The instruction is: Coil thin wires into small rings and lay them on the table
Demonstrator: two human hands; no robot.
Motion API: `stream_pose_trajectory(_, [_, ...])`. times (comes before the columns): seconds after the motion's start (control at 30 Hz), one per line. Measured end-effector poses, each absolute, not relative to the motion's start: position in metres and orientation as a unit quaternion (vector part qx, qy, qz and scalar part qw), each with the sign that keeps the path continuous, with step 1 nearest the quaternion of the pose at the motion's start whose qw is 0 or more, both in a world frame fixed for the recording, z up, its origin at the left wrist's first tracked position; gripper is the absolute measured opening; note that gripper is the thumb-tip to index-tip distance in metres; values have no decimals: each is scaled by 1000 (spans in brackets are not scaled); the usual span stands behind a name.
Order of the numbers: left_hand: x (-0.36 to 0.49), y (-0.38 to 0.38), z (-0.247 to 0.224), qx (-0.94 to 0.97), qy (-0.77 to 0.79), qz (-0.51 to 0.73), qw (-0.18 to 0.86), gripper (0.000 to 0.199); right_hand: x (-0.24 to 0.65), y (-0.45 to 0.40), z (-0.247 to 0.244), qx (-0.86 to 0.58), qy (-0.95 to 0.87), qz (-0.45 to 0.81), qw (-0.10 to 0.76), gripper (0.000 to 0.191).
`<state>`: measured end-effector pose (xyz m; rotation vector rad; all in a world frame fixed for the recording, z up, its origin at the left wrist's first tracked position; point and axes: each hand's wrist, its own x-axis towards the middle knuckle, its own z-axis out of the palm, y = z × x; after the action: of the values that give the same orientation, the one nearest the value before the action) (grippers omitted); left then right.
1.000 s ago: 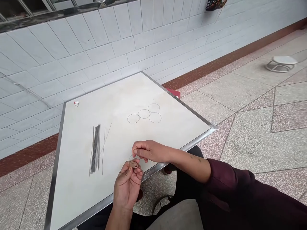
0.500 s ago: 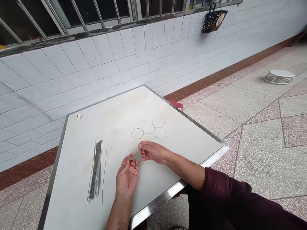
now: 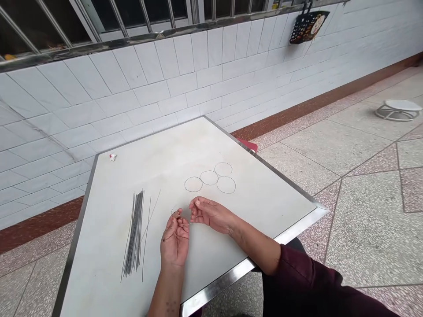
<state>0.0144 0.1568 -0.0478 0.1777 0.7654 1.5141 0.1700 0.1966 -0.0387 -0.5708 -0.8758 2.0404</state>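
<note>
And here's the close work at the table: a thin wire loop [image 3: 181, 216], fine as a hair and silvery, forms a small, near-round curve held up just above the white tabletop [image 3: 211, 246], right between the two hands. The left hand [image 3: 175, 241] is palm-up with the forearm rising from the bottom of the view, its thumb and forefinger pinched together on the wire while the other fingers curl in loosely. Over on the other side, the right hand [image 3: 211, 215] reaches in from a dark maroon sleeve [image 3: 297, 268], turned on its side, fingers gently curved, their tips right at the wire; whether they're actually gripping it, you can't tell from this angle. Just beyond the hands sit four wire rings [image 3: 209, 180], lying flat and touching in a little cluster. To the left, a tight bundle of straight wires [image 3: 135, 231] lies on the table, with a few loose strands [image 3: 147, 233] just beside it. Up near the far corner stands a tiny white-and-red figurine [image 3: 113, 157], and a black patterned basket [image 3: 309, 26] hangs high on the tiled wall [image 3: 148, 101].
</note>
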Motion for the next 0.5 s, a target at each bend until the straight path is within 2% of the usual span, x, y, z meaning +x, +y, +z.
stream_pose_trajectory(0.17, [15,153,-54,97,322,666,666,8,163,194,-53,-226,-323,809,435,36])
stream_pose_trajectory(0.5, [21,152,-57,121,317,663,667,10,164,197,-62,-232,-269,815,458,33])
